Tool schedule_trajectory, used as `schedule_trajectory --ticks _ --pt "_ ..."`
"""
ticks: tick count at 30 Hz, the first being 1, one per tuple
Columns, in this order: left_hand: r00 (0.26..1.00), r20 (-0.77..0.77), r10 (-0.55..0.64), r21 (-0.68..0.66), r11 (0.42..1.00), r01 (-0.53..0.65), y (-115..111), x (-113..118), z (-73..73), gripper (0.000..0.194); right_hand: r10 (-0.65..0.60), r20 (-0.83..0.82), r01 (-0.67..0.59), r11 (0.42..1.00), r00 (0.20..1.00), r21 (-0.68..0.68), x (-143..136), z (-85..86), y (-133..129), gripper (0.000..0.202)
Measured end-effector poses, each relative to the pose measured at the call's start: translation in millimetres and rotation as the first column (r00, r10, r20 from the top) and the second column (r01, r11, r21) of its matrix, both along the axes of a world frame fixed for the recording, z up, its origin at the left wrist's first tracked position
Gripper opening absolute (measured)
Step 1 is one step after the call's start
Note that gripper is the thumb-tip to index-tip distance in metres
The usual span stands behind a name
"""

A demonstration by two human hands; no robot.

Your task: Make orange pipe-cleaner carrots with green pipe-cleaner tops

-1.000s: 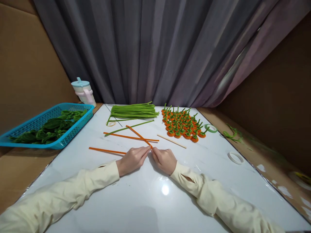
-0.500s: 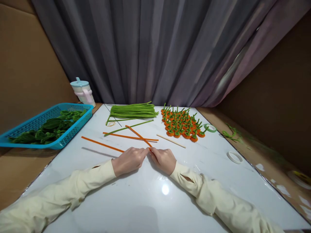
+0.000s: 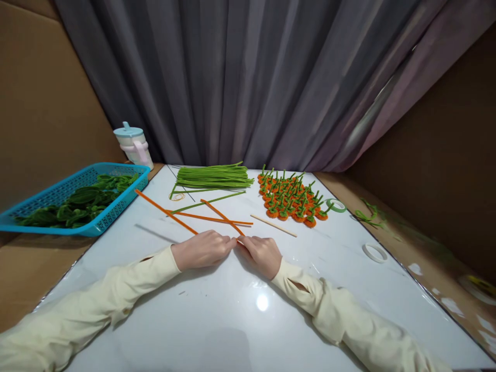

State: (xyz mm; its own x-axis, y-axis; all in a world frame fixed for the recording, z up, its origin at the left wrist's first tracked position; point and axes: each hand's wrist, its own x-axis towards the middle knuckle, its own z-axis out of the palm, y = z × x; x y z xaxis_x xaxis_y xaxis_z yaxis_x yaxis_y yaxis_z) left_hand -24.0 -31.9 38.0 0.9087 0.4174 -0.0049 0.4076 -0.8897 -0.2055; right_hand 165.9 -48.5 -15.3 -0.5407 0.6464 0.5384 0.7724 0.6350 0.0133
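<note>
My left hand [image 3: 205, 249] is closed around an orange pipe cleaner [image 3: 166, 212], whose long free end rises up and to the left over the table. Close against it, my right hand [image 3: 260, 254] pinches at the fingertips, where a bit of orange shows. Another orange pipe cleaner [image 3: 220, 216] runs from near these fingertips away to the upper left; whether it is gripped or only lies there I cannot tell. It crosses a third orange pipe cleaner [image 3: 211, 219] lying flat. A loose green pipe cleaner [image 3: 209, 201] lies just behind.
Behind lies a bundle of green pipe cleaners [image 3: 213, 176]. To its right stand several orange pieces with green stems [image 3: 292, 199]. A wooden stick [image 3: 273, 226], green tape roll [image 3: 336, 205] and white ring [image 3: 375, 252] lie rightward. At left are a blue basket [image 3: 112, 214] and a cup [image 3: 134, 147].
The free end of the orange pipe cleaner in my left hand has swung upward, away from the table. My left wrist has turned and risen slightly; my right hand has barely moved.
</note>
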Motion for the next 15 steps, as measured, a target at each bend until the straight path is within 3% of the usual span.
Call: schedule_trajectory --ticks 5,8,12,15 --pt "1.000 -0.015 -0.001 -0.083 0.997 0.000 2 -2 2.4 0.021 -0.009 -0.034 0.010 0.999 0.999 0.034 0 0.5 0 0.024" --pt "0.998 0.056 0.020 -0.189 0.982 -0.009 5 -4 6.2 0.019 0.032 -0.012 -0.031 0.996 0.999 0.086 0 0.3 0 0.021" --pt "0.961 0.254 0.110 -0.418 0.909 0.006 12 -3 8.6 0.019 0.107 0.033 -0.111 0.982 0.994 0.153 2 0.3 1 0.017" --pt "0.916 0.341 0.210 -0.517 0.856 -0.004 15 0 6.9 0.023 0.160 0.025 -0.162 0.973 0.987 0.166 3 0.0 3 0.017"
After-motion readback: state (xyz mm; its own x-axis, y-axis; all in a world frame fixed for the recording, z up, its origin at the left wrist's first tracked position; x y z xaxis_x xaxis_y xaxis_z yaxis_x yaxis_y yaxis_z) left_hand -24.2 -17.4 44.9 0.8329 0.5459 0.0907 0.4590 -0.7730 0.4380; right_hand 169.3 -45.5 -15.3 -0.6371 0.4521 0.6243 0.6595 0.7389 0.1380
